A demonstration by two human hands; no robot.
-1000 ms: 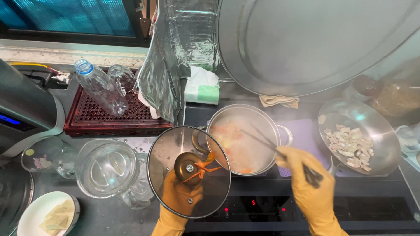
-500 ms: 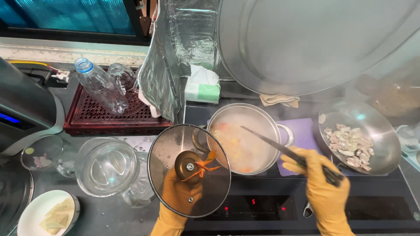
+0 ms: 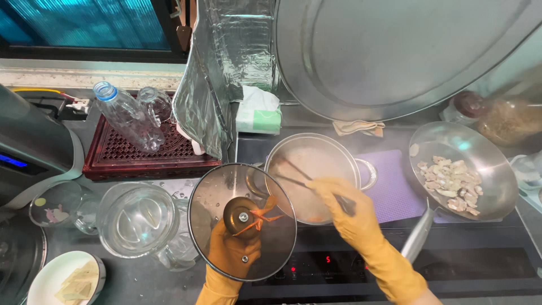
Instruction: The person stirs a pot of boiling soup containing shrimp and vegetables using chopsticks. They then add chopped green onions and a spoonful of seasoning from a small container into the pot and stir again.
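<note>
Both my hands wear yellow rubber gloves. My left hand grips the knob of a round glass lid, held flat above the counter just left of the pot. My right hand holds a pair of dark chopsticks whose tips dip into the steaming steel pot on the black induction cooktop. The pot holds pale, cloudy liquid with orange bits.
A steel pan with pale food pieces sits to the right on a purple mat. Glass jars, a small plate, a red rack with plastic bottles and a foil splash guard fill the left.
My right hand has moved left with the chopsticks, from beside the pot's right rim to over the pot. The lid in my left hand has stayed in place.
</note>
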